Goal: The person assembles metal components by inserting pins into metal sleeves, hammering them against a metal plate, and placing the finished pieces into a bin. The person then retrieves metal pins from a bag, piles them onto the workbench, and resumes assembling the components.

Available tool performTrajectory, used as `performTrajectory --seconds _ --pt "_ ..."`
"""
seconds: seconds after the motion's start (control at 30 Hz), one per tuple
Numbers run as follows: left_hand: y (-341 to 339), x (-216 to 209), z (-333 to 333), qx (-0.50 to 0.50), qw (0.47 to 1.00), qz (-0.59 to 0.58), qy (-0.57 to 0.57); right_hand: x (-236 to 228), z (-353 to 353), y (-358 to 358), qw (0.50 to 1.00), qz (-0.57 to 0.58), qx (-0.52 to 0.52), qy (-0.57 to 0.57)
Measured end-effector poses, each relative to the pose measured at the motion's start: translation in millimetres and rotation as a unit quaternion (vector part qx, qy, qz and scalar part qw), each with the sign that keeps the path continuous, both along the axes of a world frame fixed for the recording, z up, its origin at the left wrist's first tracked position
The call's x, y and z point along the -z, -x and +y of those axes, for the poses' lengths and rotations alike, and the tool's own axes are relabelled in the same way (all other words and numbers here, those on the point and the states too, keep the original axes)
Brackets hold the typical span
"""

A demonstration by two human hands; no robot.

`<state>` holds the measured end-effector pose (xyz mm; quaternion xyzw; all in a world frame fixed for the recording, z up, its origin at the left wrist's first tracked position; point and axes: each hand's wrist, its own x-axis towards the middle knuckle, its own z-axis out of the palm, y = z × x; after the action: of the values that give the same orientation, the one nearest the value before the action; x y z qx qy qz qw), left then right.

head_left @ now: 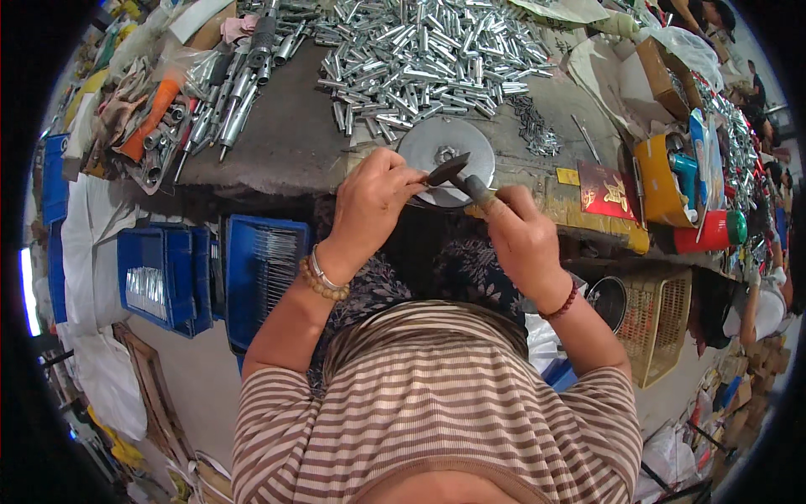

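In my right hand (525,244) is a small hammer (447,170), its short handle gripped and its dark, narrow head over the near part of a round metal disc (470,139). The fingertips of my left hand (369,206) are pinched together at the disc's near left edge, beside the hammer head. Whatever they hold is too small and too covered to name. A small metal piece (445,154) sits at the disc's middle. Beyond the disc, a large heap of short shiny metal tubes (420,59) spreads over the dark worktable (277,151).
Small dark metal parts (535,126) lie right of the heap. Hand tools and an orange-handled tool (155,122) crowd the left. A red card (606,191) and yellow box (663,181) are at right. Blue bins (238,294) with metal rods and a yellow basket (663,328) stand below.
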<state>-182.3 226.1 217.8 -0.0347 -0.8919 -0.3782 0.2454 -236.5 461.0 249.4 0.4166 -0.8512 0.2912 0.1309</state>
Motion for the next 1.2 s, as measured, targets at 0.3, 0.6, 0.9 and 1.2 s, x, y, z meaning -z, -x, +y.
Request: performTrajectory --seconds 0.3,0.6,0.9,1.2 --pt "-2.0 0.3 -1.3 0.008 1.0 -0.006 0.027 -13.5 -7.2 35.8 0.998 0.023 0.02 -0.048" --pt "-11.4 2.2 4.4 0.003 1.0 -0.008 -0.007 -1.0 -9.0 -11.1 0.99 -0.109 0.028 -0.087" --pt "-38.3 12.0 42.0 -0.018 0.848 -0.154 -0.507 6.5 -15.7 -29.9 0.881 -0.472 -0.011 0.043" --pt "-56.5 8.0 26.4 -0.081 0.829 -0.122 -0.54 8.4 -35.9 -44.1 0.894 -0.446 -0.031 0.027"
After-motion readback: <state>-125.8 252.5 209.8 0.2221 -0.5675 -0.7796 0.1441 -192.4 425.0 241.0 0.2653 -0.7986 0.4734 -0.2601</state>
